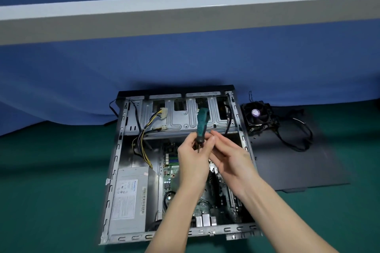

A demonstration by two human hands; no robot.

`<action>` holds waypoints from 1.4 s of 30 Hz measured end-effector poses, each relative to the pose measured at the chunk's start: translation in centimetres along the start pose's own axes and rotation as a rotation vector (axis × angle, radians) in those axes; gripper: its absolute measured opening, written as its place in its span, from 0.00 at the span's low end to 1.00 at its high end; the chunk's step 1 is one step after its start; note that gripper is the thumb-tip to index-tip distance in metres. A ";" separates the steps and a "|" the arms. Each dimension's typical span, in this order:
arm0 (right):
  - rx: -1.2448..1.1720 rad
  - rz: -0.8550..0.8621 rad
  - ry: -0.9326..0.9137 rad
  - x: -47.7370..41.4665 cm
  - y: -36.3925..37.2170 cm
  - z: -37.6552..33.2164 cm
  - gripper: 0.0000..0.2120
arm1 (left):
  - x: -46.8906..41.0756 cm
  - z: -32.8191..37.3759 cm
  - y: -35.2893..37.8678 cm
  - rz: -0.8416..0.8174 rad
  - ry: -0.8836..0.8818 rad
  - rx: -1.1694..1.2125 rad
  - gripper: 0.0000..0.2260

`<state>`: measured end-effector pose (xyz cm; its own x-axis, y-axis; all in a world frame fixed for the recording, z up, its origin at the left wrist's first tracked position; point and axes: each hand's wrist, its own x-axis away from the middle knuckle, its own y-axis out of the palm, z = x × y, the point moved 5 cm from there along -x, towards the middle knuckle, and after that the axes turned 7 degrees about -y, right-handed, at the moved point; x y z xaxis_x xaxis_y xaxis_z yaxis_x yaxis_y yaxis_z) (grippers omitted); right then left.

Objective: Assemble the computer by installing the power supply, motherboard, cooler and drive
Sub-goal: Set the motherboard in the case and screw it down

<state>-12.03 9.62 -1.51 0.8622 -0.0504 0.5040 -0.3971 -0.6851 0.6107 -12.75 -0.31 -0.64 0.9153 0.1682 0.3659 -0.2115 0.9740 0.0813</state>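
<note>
Broadly, a green table carried everything, with a blue cloth hanging behind it. An open case lay flat at the middle, and a dark side panel lay flat just right of it. Inside the case, the power supply sat in the near-left corner, and its yellow and black cables ran up to the far drive cage. The motherboard lay on the case floor right of the supply, partly hidden by the forearms. The cooler stood outside the case, on the far end of the side panel, its wire curling off to the right. Both hands met above the board. The left hand gripped a screwdriver low on its teal handle, which pointed up and away. The right hand reached in with fairly straight fingers, tips at the handle's lower end — whether they pinched it or only touched it, I could not tell.
</note>
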 end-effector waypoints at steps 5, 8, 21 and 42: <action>0.030 0.038 -0.052 0.3 0.1 1.1 0.12 | -0.4 -0.5 -0.6 0.101 0.010 -0.115 0.06; 0.094 0.040 -0.096 0.4 0.2 1.7 0.12 | -0.7 -0.9 -0.8 0.126 -0.014 -0.186 0.04; 0.974 -0.129 -0.583 0.7 -1.6 0.5 0.06 | -0.4 -3.1 -1.6 -0.151 -0.275 -0.057 0.08; 1.322 0.189 -0.230 -3.0 -6.8 3.0 0.10 | -1.4 -6.4 -6.0 -0.168 -0.011 -0.753 0.13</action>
<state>-10.94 12.25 -9.00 0.9129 -0.2506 0.3222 -0.0298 -0.8281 -0.5599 -10.58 -5.37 -7.61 0.9103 0.0115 0.4138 0.2238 0.8273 -0.5153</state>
